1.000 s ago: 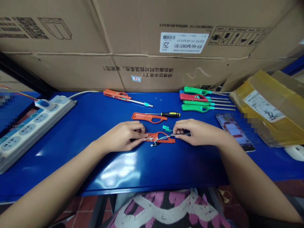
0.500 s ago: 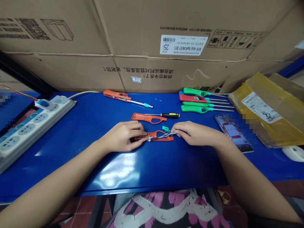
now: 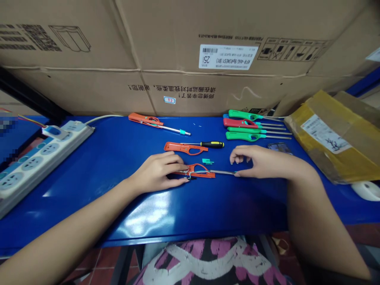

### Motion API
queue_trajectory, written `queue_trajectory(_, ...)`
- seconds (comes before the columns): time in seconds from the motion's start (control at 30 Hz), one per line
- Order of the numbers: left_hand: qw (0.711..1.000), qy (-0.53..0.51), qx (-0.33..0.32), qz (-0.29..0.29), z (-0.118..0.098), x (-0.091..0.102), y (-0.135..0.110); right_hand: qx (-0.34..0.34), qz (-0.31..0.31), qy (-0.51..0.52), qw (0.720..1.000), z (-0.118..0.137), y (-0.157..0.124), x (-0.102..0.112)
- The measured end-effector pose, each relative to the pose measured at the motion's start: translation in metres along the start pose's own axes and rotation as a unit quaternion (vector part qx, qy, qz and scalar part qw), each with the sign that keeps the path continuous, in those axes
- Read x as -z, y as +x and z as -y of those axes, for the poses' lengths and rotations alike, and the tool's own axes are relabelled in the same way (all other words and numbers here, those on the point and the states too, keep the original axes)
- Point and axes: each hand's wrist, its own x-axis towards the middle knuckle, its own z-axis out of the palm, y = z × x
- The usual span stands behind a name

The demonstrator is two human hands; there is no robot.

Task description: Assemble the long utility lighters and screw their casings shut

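Observation:
My left hand (image 3: pixel 160 172) is closed over the left end of an orange lighter half-shell (image 3: pixel 210 175), pinning it on the blue table; thin wires and a small black piece (image 3: pixel 191 178) show by its fingertips. A metal lighter tube (image 3: pixel 222 172) extends right from the shell. Over the tube's far end is my right hand (image 3: pixel 258 162), its thumb at the tube and its curled fingers apart from the thumb. Just above the shell lies a small green trigger piece (image 3: pixel 207 161). Behind it are the other orange half-shell (image 3: pixel 185 149) and a black-and-yellow screwdriver (image 3: pixel 212 145).
Another orange lighter (image 3: pixel 145 119) with a metal tube lies at the back left. Several green and red lighters (image 3: pixel 242 123) are stacked at the back right, near a phone (image 3: pixel 280 148) and a taped carton (image 3: pixel 335 138). A power strip (image 3: pixel 44 158) runs along the left.
My right hand has moved right and its fingers have opened. The metal tube now lies straight out from the shell, and the green piece sits apart from my right fingers.

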Motion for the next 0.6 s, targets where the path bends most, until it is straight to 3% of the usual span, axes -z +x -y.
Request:
queue_trajectory(0.27,0.999,0.012,0.034,0.021,-0.001,-0.004,-0.001,-0.065,0.056,-0.049,0.995,-0.002,-0.005,-0.006)
queue_trajectory(0.6,0.999,-0.002,0.029,0.03,0.001,-0.005,-0.002,-0.039,0.015,-0.117,0.992,0.006,-0.004,-0.016)
